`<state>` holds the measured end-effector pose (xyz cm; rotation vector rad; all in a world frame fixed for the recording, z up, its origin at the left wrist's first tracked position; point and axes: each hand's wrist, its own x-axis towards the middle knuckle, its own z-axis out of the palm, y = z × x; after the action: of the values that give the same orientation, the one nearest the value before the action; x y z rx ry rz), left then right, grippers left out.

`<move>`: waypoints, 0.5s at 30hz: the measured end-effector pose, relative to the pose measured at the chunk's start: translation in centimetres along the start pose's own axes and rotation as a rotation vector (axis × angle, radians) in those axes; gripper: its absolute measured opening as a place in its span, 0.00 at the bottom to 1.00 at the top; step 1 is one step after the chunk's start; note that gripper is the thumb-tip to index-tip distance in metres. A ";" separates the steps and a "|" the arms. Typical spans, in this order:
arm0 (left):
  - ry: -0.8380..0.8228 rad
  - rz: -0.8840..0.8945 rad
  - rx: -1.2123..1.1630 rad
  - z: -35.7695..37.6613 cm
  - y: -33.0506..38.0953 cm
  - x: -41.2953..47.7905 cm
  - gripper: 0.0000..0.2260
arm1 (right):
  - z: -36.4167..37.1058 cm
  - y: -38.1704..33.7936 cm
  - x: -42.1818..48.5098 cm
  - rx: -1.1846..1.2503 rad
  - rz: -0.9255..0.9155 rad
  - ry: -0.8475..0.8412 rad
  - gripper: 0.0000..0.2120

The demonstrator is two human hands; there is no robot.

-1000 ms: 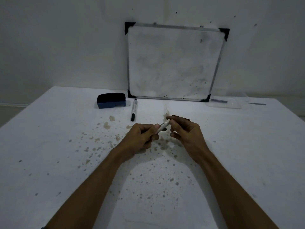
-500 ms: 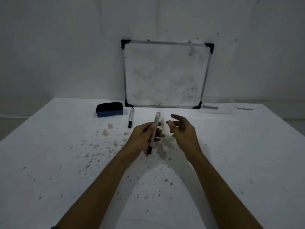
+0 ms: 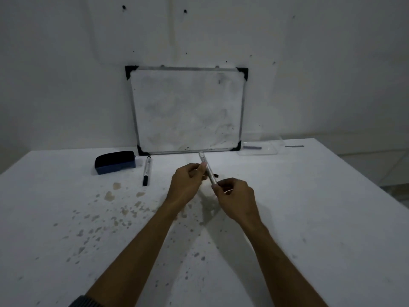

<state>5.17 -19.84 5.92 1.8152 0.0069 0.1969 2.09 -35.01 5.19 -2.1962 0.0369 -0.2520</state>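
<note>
The whiteboard marker (image 3: 207, 168), a slim pale cylinder, is held in the air above the counter (image 3: 309, 218) between both hands. It is tilted so that its far end rises past the fingertips toward the whiteboard. The left hand (image 3: 188, 185) pinches the barrel near its middle, fingers (image 3: 195, 171) curled round it. The right hand (image 3: 236, 199) grips the near end, its fingers (image 3: 223, 185) closed over the tip and hiding it.

Just beyond the right fingers a small black piece (image 3: 215, 174) lies on the counter, too small to identify. The counter is white and matt, with brownish stains (image 3: 109, 196) scattered left of the fingers and nearer the person.

Left of the left fingers a second marker (image 3: 147, 170) lies flat, its black end nearer the person. Farther left sits a blocky dark blue board eraser (image 3: 115, 162). Straight beyond the fingers a whiteboard (image 3: 188, 107) leans on the wall (image 3: 66, 63), metal-framed with black plastic corners, its face smeared grey. Beyond and to the right is a clear plastic tray (image 3: 271, 151). The wall is white with dark specks, and the room is dim.
</note>
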 end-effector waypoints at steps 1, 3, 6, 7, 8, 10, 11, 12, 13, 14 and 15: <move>0.069 0.058 0.153 0.1 -0.7 -0.1 0.19 | -0.3 0.3 0.9 -0.038 0.006 0.046 0.12; 0.166 0.146 0.374 -0.1 -2.6 -0.5 0.20 | -1.0 1.1 2.9 -0.104 0.032 0.140 0.11; 0.080 0.162 0.689 -1.3 -5.4 -0.4 0.27 | -1.2 2.7 6.0 -0.223 0.050 0.212 0.11; 0.049 0.153 0.763 -1.5 -6.2 -0.2 0.30 | -1.0 3.3 6.9 -0.255 0.044 0.220 0.11; 0.031 0.144 0.813 -1.6 -6.8 0.0 0.32 | -0.5 3.8 7.6 -0.278 0.036 0.227 0.11; 0.015 0.139 0.870 -1.4 -7.2 0.2 0.33 | 0.5 4.6 8.4 -0.299 0.023 0.239 0.11; 0.014 0.137 0.877 -1.4 -7.2 0.1 0.34 | 1.0 4.8 8.7 -0.294 0.018 0.250 0.10; 0.014 0.136 0.873 -1.3 -7.0 0.1 0.34 | 1.4 5.0 8.8 -0.288 0.009 0.265 0.10; 0.015 0.135 0.866 -1.3 -6.9 0.0 0.35 | 1.6 5.1 8.9 -0.287 0.000 0.280 0.10; 0.016 0.130 0.862 -1.3 -6.9 -0.1 0.35 | 1.8 5.2 9.0 -0.295 -0.008 0.288 0.10; 0.014 0.130 0.859 -1.4 -6.9 -0.1 0.36 | 2.0 5.3 9.1 -0.311 -0.013 0.290 0.11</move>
<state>5.60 -16.78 -0.39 2.6731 -0.0202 0.3311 11.69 -37.67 1.29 -2.4495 0.2361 -0.6054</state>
